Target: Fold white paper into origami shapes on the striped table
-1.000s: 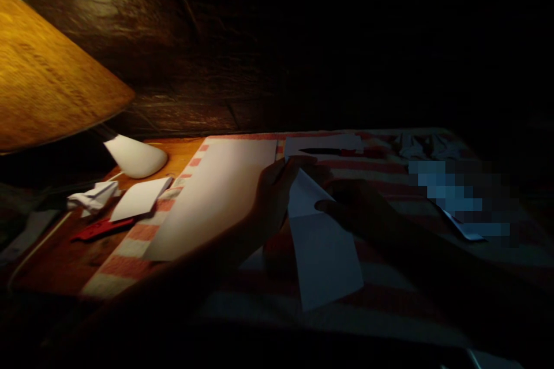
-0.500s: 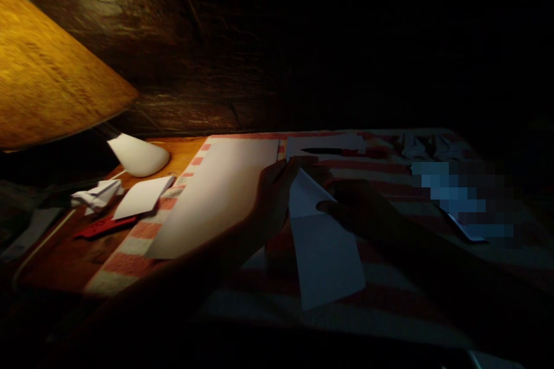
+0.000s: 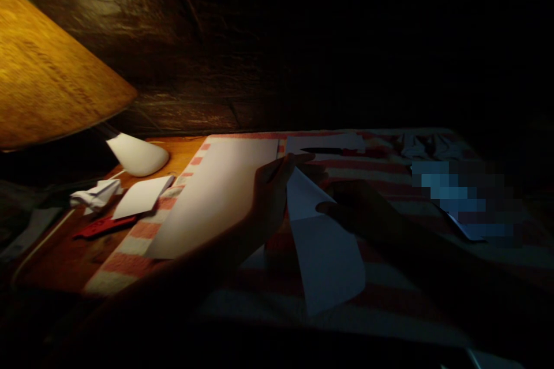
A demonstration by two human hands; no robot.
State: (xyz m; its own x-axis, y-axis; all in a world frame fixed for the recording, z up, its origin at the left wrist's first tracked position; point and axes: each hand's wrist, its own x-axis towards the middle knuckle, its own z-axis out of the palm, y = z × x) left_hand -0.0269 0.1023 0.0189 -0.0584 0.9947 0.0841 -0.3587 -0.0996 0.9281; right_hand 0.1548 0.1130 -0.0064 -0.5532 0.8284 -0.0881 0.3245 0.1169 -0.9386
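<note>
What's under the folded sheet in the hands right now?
The striped cloth shows all around the folded sheet, so the sheet lies on it. Anything directly beneath is covered by the paper. The left hand pinches its top corner.

This looks like a dim room in a home. An amber lamp shade (image 3: 52, 81) on a white base (image 3: 138, 155) lights a wooden counter (image 3: 56, 259). A red-and-white striped cloth (image 3: 130, 242) covers part of it, strewn with plain paper (image 3: 216, 196) and a half-folded sheet (image 3: 324, 248). Behind is a rough dark wall (image 3: 182, 86).
</note>
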